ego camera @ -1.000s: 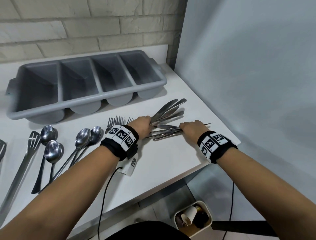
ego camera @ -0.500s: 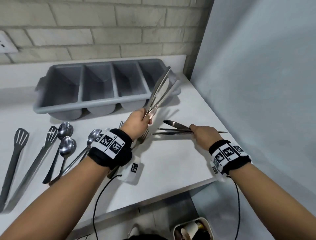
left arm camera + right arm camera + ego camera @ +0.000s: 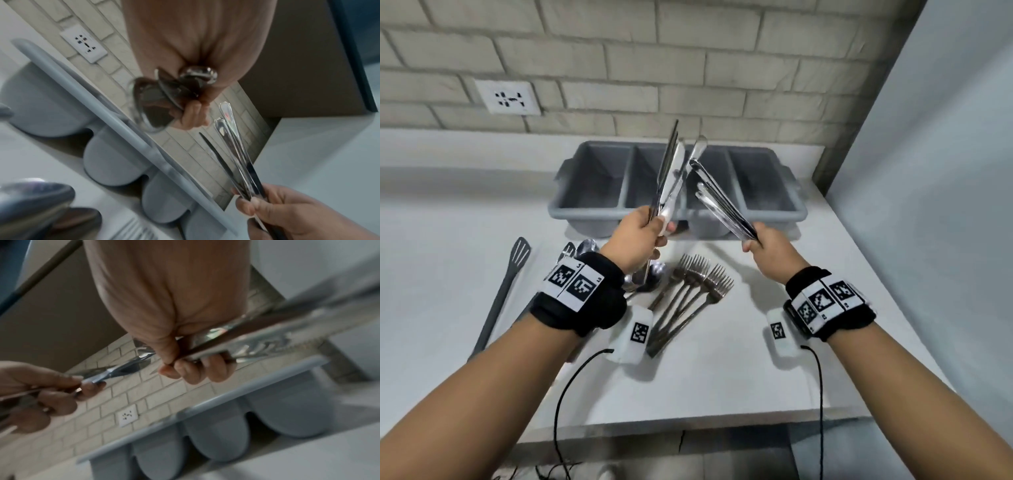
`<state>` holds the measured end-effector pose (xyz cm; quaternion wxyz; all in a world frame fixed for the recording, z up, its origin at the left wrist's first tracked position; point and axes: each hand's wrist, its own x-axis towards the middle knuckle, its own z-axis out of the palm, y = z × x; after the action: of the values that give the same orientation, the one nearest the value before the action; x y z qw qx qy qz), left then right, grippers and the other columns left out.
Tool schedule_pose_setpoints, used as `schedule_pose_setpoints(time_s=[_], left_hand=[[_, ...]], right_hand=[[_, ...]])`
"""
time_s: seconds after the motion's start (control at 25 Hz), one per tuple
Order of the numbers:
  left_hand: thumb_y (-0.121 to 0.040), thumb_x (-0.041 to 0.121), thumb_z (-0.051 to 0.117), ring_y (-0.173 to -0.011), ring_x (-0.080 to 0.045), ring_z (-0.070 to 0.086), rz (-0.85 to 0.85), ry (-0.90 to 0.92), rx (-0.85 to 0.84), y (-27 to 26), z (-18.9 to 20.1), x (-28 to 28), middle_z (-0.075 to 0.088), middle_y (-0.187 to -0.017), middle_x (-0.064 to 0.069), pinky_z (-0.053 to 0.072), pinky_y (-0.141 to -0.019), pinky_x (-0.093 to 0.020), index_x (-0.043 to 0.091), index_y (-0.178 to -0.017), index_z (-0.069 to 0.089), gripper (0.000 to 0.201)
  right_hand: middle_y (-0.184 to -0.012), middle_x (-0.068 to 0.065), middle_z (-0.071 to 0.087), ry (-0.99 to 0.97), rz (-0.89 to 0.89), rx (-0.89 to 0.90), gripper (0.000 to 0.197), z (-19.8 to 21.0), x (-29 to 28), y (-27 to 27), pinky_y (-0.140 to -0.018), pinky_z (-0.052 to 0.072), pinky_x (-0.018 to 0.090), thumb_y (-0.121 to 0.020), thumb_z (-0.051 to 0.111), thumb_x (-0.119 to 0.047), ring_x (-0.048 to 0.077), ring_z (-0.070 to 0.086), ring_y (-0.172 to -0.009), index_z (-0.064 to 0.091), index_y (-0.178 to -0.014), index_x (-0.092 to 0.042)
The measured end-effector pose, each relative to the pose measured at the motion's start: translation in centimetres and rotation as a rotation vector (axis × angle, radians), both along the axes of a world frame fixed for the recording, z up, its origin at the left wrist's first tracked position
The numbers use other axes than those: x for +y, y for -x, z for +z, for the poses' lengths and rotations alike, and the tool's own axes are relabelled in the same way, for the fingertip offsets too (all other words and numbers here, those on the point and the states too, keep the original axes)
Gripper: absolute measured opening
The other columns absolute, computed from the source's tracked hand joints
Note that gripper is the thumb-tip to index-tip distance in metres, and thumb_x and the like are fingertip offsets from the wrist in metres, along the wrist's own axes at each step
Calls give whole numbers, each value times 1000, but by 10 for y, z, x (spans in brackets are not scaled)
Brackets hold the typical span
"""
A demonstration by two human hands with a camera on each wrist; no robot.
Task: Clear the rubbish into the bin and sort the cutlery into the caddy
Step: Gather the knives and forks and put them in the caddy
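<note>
My left hand (image 3: 650, 236) grips a bundle of table knives (image 3: 669, 178) that stands almost upright in front of the grey four-compartment caddy (image 3: 774, 216). My right hand (image 3: 753, 240) grips a second bundle of knives (image 3: 717, 202), tilted up and to the left. Both bundles are in the air and nearly meet over the caddy's front rim. In the left wrist view the left hand (image 3: 191, 113) is curled round its knives, and the right hand (image 3: 267, 209) holds the others (image 3: 232, 142). In the right wrist view the right hand (image 3: 195, 368) clamps blurred knives (image 3: 267, 335).
Several forks (image 3: 688, 294) lie fanned on the white table (image 3: 722, 377) between my wrists. Spoons (image 3: 585, 246) and a slotted spatula (image 3: 518, 255) lie to the left, partly behind my left wrist. A brick wall with a socket (image 3: 508, 99) stands behind, a grey panel on the right.
Both hands have lifted their knife bundles off the table and up in front of the caddy. The right hand's knives lay flat half a second ago and now point upward.
</note>
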<state>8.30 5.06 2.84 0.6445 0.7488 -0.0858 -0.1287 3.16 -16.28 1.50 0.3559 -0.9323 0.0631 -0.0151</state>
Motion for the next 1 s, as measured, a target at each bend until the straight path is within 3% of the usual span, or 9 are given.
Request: schedule_pose_setpoints(time_s=[0.12, 0.28, 0.4, 0.52, 0.6, 0.68, 0.76, 0.88, 1.0], left_hand=[[-99, 7, 32, -51, -7, 39, 40, 31, 19, -24, 5, 41, 54, -80, 2, 31, -36, -14, 8, -96, 45, 14], [-98, 1, 32, -35, -1, 45, 37, 119, 147, -57, 17, 90, 52, -78, -6, 32, -33, -13, 4, -95, 44, 13], [-96, 3, 34, -35, -7, 42, -4, 78, 232, -87, 20, 112, 50, -68, -3, 27, -36, -13, 3, -86, 51, 20], [-95, -1, 34, -45, -10, 39, -6, 135, 346, -126, 14, 127, 53, -76, -7, 24, -41, -18, 4, -79, 47, 21], [-94, -1, 32, -40, -11, 38, -39, 86, 408, -149, 7, 133, 46, -67, -7, 16, -44, -21, 3, -75, 47, 25], [-94, 0, 31, -35, -10, 38, -70, 44, 445, -167, -1, 135, 43, -66, -7, 17, -40, -19, 2, -73, 50, 28], [-93, -1, 30, -34, -9, 39, -73, 63, 491, -181, -8, 133, 44, -71, -9, 24, -35, -16, 2, -72, 49, 29], [-93, -6, 23, -29, -7, 42, -39, 100, 536, -194, -12, 128, 43, -67, -10, 29, -29, -13, 3, -71, 46, 33], [-87, -13, 27, -26, -10, 43, 8, 33, 502, -205, -14, 125, 44, -64, -12, 32, -30, -11, 0, -68, 45, 29]], right_hand=[[-71, -6, 47, -230, -6, -19, 12, 4, 53, -37, -60, 35, 24, -91, 43, -4, 8, 42, -63, 50, -92, -14], [-69, -3, 49, -409, -35, 23, 28, 15, 124, -85, -45, 33, 21, -93, 41, -5, 9, 42, -52, 45, -70, -21], [-63, -1, 46, -574, -82, 99, 20, 17, 165, -116, -35, 33, 17, -95, 36, -4, 6, 40, -39, 46, -80, -12], [-66, 2, 45, -659, -140, 167, 20, 14, 191, -150, -39, 31, 22, -92, 32, -1, 12, 38, -44, 44, -81, -12], [-67, 2, 47, -693, -186, 214, 19, 10, 202, -172, -37, 33, 20, -91, 29, 1, 13, 38, -45, 44, -93, -11], [-65, 3, 49, -710, -201, 258, 22, 5, 212, -189, -34, 35, 18, -89, 29, 2, 13, 40, -44, 44, -100, -10], [-62, 4, 49, -676, -204, 271, 20, 0, 220, -208, -33, 39, 19, -88, 32, 4, 14, 44, -46, 49, -88, -6], [-63, 5, 53, -667, -228, 294, 28, -7, 226, -229, -40, 42, 18, -90, 37, 4, 13, 51, -53, 51, -68, -7], [-60, 7, 49, -626, -250, 345, 30, -16, 226, -243, -46, 39, 22, -89, 44, 5, 15, 47, -52, 49, -61, -5]])
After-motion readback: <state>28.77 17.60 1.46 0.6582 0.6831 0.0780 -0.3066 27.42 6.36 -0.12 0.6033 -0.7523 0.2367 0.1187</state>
